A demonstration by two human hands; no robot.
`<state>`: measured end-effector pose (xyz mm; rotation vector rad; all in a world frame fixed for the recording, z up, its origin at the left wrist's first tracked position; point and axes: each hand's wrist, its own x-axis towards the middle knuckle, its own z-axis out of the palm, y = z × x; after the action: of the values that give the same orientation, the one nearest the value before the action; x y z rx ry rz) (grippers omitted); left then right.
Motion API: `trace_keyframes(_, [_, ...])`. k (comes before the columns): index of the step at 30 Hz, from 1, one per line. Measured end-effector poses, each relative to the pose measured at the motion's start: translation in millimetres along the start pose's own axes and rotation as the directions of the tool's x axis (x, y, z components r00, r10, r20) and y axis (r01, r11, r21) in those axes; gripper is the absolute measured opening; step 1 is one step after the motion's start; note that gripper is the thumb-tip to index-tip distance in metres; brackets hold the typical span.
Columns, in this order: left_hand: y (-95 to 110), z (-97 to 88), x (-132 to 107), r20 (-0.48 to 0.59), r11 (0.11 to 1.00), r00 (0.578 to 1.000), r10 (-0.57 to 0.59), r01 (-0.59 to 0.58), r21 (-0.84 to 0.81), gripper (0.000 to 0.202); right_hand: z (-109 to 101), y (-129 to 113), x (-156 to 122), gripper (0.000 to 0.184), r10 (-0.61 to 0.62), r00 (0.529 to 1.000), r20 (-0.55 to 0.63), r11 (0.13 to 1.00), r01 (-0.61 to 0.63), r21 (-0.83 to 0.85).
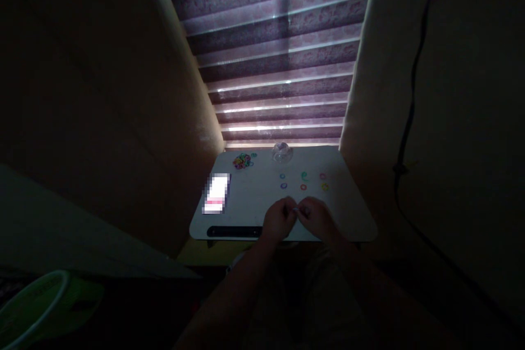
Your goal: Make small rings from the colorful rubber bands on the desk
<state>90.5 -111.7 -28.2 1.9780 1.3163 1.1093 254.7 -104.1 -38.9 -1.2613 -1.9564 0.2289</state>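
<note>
My left hand (279, 220) and right hand (315, 216) are both pinching some tiny pale thing (295, 209) — colored rings (303, 189) lie just beyond.

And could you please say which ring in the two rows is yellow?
The nearer row's rightmost ring; it alone is yellow, unlike the orange ring beside it.
</note>
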Motion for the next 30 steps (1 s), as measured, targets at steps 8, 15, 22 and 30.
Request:
trace_keyframes(8, [0.9, 0.8, -0.2, -0.015, 0.999, 1.000, -0.025, 0.025, 0.032, 0.004, 0.8, 0.1, -0.9, 0.004, 0.006, 1.000, -0.010, 0.999, -0.006, 0.035])
trace_keyframes(15, [2.9, -0.7, -0.6, 0.021, 0.999, 1.000, 0.006, -0.006, 0.033, 0.004, -0.4, -2.0, -1.3, 0.004, 0.029, 0.999, -0.030, 0.998, -0.027, 0.059])
trace_keyframes(22, [2.9, -0.3, -0.8, 0.013, 1.000, 1.000, 0.023, -0.023, -0.006, 0.009, 0.3, 1.0, -1.2, 0.005, -0.003, 1.000, -0.026, 0.998, 0.004, 0.056])
trace_keyframes(30, [3.4, -0.6, -0.1, -0.006, 1.000, 1.000, -0.016, 0.016, -0.003, 0.017, 2.7, 5.9, -1.1, 0.006, -0.002, 1.000, -0.018, 0.996, 0.004, 0.084])
